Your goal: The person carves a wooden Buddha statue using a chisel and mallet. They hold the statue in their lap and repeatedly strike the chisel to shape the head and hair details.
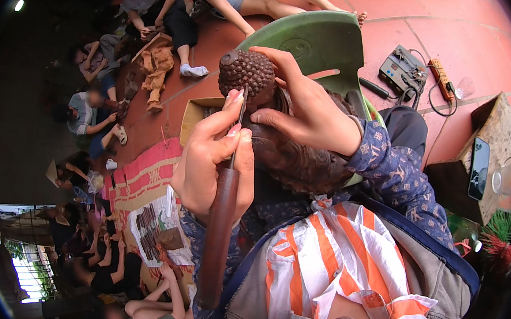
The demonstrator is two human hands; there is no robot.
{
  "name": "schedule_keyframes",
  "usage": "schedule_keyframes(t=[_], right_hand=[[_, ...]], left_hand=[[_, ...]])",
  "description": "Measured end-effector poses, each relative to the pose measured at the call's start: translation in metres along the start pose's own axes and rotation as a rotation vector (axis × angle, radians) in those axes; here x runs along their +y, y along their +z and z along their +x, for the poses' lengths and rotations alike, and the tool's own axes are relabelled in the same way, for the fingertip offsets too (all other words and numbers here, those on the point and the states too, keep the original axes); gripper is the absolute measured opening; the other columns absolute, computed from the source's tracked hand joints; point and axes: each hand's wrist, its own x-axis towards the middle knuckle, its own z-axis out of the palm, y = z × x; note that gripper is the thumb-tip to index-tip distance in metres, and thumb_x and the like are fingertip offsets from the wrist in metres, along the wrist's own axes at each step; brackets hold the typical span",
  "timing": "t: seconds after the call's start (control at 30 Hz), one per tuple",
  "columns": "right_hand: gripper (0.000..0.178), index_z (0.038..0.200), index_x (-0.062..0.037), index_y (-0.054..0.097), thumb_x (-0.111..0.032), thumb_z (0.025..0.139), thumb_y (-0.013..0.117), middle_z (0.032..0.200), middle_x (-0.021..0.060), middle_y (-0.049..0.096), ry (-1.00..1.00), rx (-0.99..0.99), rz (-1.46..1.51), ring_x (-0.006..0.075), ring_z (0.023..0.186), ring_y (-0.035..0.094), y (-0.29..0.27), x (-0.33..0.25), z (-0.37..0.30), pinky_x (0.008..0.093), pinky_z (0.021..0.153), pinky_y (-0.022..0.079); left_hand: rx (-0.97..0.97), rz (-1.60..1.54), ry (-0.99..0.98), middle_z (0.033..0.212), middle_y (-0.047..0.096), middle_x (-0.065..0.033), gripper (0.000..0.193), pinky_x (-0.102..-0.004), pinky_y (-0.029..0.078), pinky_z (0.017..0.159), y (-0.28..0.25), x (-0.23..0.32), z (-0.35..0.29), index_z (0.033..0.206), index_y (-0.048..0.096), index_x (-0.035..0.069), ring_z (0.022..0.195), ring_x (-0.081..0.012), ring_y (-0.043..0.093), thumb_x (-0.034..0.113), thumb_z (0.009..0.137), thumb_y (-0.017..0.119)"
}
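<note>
The dark carved statue (296,162) sits over the person's lap, its knobbed head between the hands. The left hand (212,157) pinches a wooden-handled tool (218,237), blade by the face; the right hand (309,111) spreads around the head. Beyond stand a green chair (330,38), red-tiled floor (450,11) and other seated people (88,111).
</note>
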Motion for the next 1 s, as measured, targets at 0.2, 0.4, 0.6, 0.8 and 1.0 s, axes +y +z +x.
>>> schedule_keyframes(t=[0.2, 0.4, 0.6, 0.8, 1.0], right_hand=[[0.074, 0.141, -0.0022, 0.027, 0.0, 0.08, 0.069, 0.134, 0.0165, 0.046, 0.015, 0.013, 0.014, 0.0262, 0.128, 0.047, 0.001, 0.0, -0.001, 0.0408, 0.108, 0.038], [0.074, 0.141, -0.0039, 0.029, -0.001, 0.079, 0.07, 0.132, 0.0174, 0.048, -0.013, 0.031, 0.0, 0.0278, 0.125, 0.05, 0.002, 0.002, -0.001, 0.0405, 0.105, 0.042], [0.073, 0.137, -0.0028, 0.031, -0.014, 0.077, 0.072, 0.115, 0.0224, 0.057, -0.131, 0.108, -0.059, 0.0412, 0.104, 0.056, 0.004, 0.009, 0.001, 0.043, 0.085, 0.046], [0.074, 0.137, -0.0024, 0.031, -0.013, 0.077, 0.072, 0.115, 0.0228, 0.056, -0.13, 0.102, -0.045, 0.0409, 0.105, 0.056, 0.003, 0.008, 0.001, 0.043, 0.086, 0.046], [0.075, 0.137, -0.002, 0.031, -0.011, 0.075, 0.073, 0.112, 0.0219, 0.056, -0.139, 0.121, -0.086, 0.0408, 0.103, 0.056, 0.004, 0.008, -0.001, 0.0433, 0.084, 0.046]], left_hand=[[-0.056, 0.175, 0.044, 0.097, 0.066, -0.0267, 0.016, -0.0362, 0.057, 0.08, 0.0, 0.01, 0.009, 0.079, 0.052, -0.003, 0.099, -0.0358, 0.067, -0.008, 0.08, 0.066], [-0.071, 0.257, 0.033, 0.094, 0.066, -0.0255, 0.014, -0.0355, 0.058, 0.078, 0.002, 0.021, 0.016, 0.078, 0.054, -0.003, 0.094, -0.0348, 0.069, -0.009, 0.078, 0.066], [-0.155, 0.211, -0.054, 0.1, 0.066, -0.0239, 0.011, -0.0342, 0.053, 0.085, -0.003, 0.025, 0.02, 0.083, 0.051, -0.004, 0.095, -0.0296, 0.068, -0.01, 0.082, 0.06], [-0.124, 0.276, 0.012, 0.089, 0.067, -0.0225, 0.013, -0.0341, 0.058, 0.072, -0.002, 0.026, 0.027, 0.076, 0.055, -0.004, 0.083, -0.0313, 0.071, -0.009, 0.076, 0.068], [-0.083, 0.293, 0.044, 0.09, 0.069, -0.0226, 0.013, -0.035, 0.058, 0.076, 0.002, 0.024, 0.024, 0.075, 0.056, -0.004, 0.087, -0.0312, 0.071, -0.01, 0.075, 0.068]])
